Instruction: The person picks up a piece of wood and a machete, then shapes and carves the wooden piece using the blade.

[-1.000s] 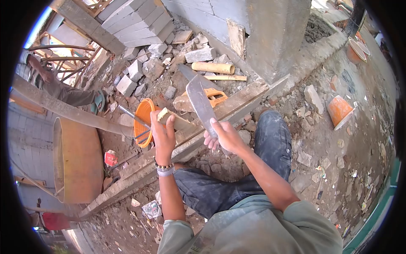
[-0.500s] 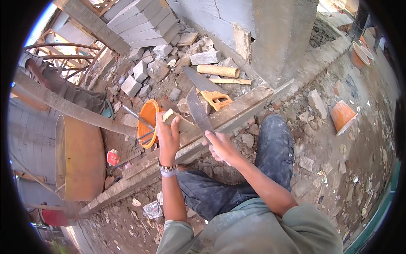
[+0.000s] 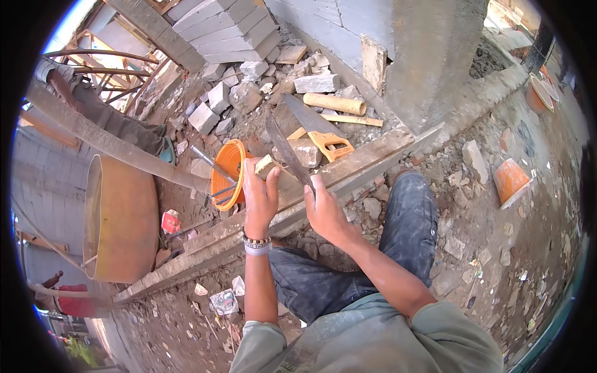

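The wooden piece (image 3: pixel 264 166), a short length with a pale end, sits in the left hand (image 3: pixel 260 198) just to the right of the orange bucket (image 3: pixel 232 147). That hand's fingers are wrapped round it, partly hidden behind, with the thumb standing up near the pale end. The right hand (image 3: pixel 328 214), farther right of the bucket and a little nearer the body, is curled fully round the handle of a machete (image 3: pixel 285 146), leaving no gap to see. The long blade slants up and away, beside the piece on the side facing away from the bucket; whether steel and wood touch cannot be told. Cutting well here seems to depend most on the left thumb: it is close to the blade's line, so a lower hold, with more of the piece standing clear of the fingers, would be safer. Short, controlled strokes directed away from both wrist and knee (image 3: pixel 407 208) look wiser than wide swings. The wooden beam (image 3: pixel 367 152), which passes on the bucket's near side, could serve as a firm rest, steadier than holding the piece in the air. The handsaw (image 3: pixel 318 135), beyond the beam and well right of the bucket, lies close enough that a long follow-through might strike it.
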